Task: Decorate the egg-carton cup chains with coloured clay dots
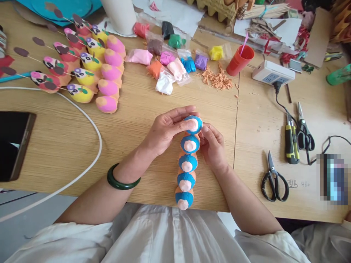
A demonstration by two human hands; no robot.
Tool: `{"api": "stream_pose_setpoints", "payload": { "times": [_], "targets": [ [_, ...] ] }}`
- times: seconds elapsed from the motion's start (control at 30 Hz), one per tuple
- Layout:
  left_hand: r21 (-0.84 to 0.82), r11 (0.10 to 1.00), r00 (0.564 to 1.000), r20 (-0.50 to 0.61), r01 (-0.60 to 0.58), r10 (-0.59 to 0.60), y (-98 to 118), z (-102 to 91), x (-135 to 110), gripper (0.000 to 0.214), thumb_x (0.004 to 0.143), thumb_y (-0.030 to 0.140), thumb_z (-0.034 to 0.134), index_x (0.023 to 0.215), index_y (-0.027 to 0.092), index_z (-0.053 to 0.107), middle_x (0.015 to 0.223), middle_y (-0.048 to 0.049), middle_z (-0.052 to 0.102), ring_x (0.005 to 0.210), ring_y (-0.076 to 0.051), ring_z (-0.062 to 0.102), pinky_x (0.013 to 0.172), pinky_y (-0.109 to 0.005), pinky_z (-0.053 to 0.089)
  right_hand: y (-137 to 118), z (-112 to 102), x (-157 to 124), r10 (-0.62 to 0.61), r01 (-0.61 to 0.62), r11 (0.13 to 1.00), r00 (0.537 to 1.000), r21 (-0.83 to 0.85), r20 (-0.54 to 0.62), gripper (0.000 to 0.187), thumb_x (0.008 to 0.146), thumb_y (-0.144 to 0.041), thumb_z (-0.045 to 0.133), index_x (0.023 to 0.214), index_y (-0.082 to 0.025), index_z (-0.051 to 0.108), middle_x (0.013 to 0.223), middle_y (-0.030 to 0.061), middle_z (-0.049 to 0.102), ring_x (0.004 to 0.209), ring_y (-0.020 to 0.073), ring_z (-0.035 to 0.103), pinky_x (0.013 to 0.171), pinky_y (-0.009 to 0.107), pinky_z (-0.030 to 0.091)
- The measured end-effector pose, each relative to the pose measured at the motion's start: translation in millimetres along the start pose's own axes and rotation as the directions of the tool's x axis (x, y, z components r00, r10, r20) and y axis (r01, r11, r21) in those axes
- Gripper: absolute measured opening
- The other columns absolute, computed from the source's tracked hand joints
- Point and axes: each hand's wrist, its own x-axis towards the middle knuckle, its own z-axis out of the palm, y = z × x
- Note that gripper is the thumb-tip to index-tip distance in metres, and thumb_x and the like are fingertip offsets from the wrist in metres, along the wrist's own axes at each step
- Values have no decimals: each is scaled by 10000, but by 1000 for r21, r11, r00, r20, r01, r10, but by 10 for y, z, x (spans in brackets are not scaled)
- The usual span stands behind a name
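A strip of orange egg-carton cups (188, 163) runs down the middle in front of me. Each rounded top is coated in blue clay with a pale pink patch. My left hand (167, 131), below a dark green bangle (122, 179) on the forearm, grips the far end, its thumb pressing on the pink patch of the farthest cup. From the other side, my right hand (215, 144) pinches the edge of that same cup with thumb and curled fingers. Some right fingertips are hidden behind the strip. The near end reaches the table's front edge.
Painted egg-carton strips (109, 80) in pink, yellow and red stand at back left. Clay bags (167, 67), orange shavings (218, 78) and a red cup (240, 60) lie beyond my hands. Scissors (274, 179), a cutter (291, 142) and a power strip (273, 73) are right; a white cable (95, 146) curves left.
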Motion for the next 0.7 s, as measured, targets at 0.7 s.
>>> {"api": "stream_pose_setpoints", "payload": {
  "times": [0.7],
  "targets": [
    [-204, 968, 981, 155, 148, -118, -77, -36, 49, 422, 729, 372, 1031, 1111, 284, 873, 1153, -4, 843, 978, -157, 784, 888, -275, 625, -111, -29, 52, 12, -10, 1000, 995, -13, 102, 583, 777, -686, 902, 648, -232, 560, 626, -56, 408, 574, 109, 350, 526, 269, 317]
  ]
}}
